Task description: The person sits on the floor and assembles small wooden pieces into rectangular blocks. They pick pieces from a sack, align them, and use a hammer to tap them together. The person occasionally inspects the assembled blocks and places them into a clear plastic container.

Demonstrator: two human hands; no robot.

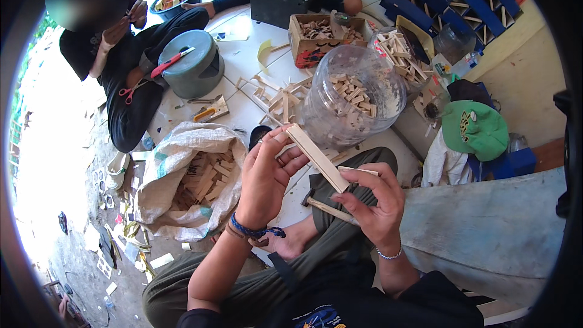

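Note:
Both of my hands hold a long, pale wooden piece (pixel 317 159) in front of me, tilted, with a dark groove along its side. My left hand (pixel 267 167) grips its upper end between thumb and fingers. The lower end is pinched by my right hand (pixel 375 197), which also has a thin wooden strip (pixel 359 170) between its fingers. Below the wooden piece, a hammer (pixel 331 211) with a wooden handle lies by my folded leg. Close to my left hand stands an open woven sack (pixel 155 173) of wooden pieces (pixel 206 179).
A large clear plastic jar (pixel 388 91) with small wooden blocks stands ahead, beside loose wood scraps (pixel 285 100). Further off are a cardboard box (pixel 303 54), an upturned grey-green bucket (pixel 197 76) and blue racks (pixel 473 0). A green cap (pixel 473 129) rests at right. Two people sit opposite.

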